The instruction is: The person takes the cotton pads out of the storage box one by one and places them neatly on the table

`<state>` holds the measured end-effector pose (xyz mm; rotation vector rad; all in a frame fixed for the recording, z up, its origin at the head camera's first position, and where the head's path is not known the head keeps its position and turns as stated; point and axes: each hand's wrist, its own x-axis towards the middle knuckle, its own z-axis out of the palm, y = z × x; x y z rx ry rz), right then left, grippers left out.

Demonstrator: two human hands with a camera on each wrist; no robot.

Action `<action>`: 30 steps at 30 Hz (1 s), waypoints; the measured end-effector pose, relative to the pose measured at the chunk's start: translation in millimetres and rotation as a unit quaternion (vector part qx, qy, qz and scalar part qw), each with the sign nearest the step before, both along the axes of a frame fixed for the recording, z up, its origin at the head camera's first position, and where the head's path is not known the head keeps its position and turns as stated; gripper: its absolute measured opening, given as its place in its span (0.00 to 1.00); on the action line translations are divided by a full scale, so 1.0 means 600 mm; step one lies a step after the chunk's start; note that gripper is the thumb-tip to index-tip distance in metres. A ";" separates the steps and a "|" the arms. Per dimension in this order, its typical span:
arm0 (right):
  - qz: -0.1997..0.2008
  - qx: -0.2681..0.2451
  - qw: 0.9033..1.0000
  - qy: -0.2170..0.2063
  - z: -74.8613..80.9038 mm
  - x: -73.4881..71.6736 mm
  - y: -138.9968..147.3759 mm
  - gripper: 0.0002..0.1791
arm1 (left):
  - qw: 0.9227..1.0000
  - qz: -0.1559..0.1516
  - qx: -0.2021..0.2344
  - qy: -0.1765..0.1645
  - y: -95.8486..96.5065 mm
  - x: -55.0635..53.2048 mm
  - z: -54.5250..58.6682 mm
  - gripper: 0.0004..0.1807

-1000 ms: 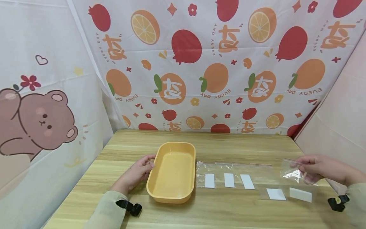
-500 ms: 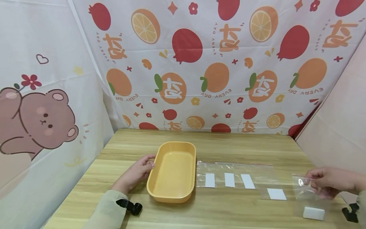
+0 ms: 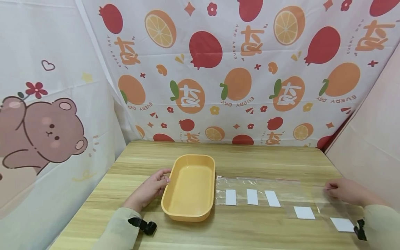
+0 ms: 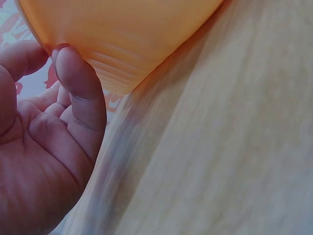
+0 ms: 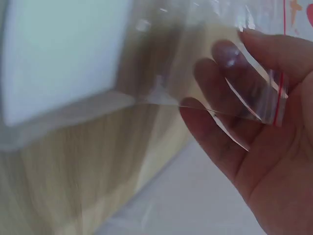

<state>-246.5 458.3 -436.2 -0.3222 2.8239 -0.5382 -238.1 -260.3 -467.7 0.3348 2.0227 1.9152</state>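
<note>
My left hand [image 3: 150, 189] pinches the left rim of a yellow oblong tray [image 3: 189, 191] on the table; in the left wrist view its thumb and a finger meet at the edge of the tray wall [image 4: 137, 29]. Over on the right, my right hand [image 3: 350, 192] holds a clear zip bag [image 3: 328, 208] near its top edge. Inside that bag lies a flat white rectangular piece [image 3: 342, 224]. The right wrist view has the bag's red zip line by the palm, with fingers [image 5: 210, 132] showing behind the clear plastic.
Several more clear zip bags [image 3: 287, 191], each with a white piece, lie in a row between the tray and my right hand. A fruit-print cloth [image 3: 256, 114] hangs behind the wooden table [image 3: 250, 232], and a bear-print cloth [image 3: 103, 97] hangs on the left.
My right hand carried the bag down and to the right, then back a little left, and the bag now lies flatter by the row's right end. The left hand and tray stayed put.
</note>
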 end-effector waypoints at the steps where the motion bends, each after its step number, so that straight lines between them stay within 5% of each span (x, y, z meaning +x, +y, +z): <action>1: 0.001 0.007 1.000 0.016 -0.005 -0.004 -0.002 0.05 | 1.000 -0.001 0.000 0.000 0.000 0.000 0.000 0.31; 13: 0.003 0.026 0.994 0.103 -0.032 -0.028 -0.024 0.04 | 1.000 -0.005 0.001 0.005 0.001 0.003 0.002 0.32; 30: -0.028 0.042 0.996 0.071 -0.035 -0.049 -0.048 0.02 | 1.000 0.001 -0.007 0.003 0.001 0.003 0.004 0.31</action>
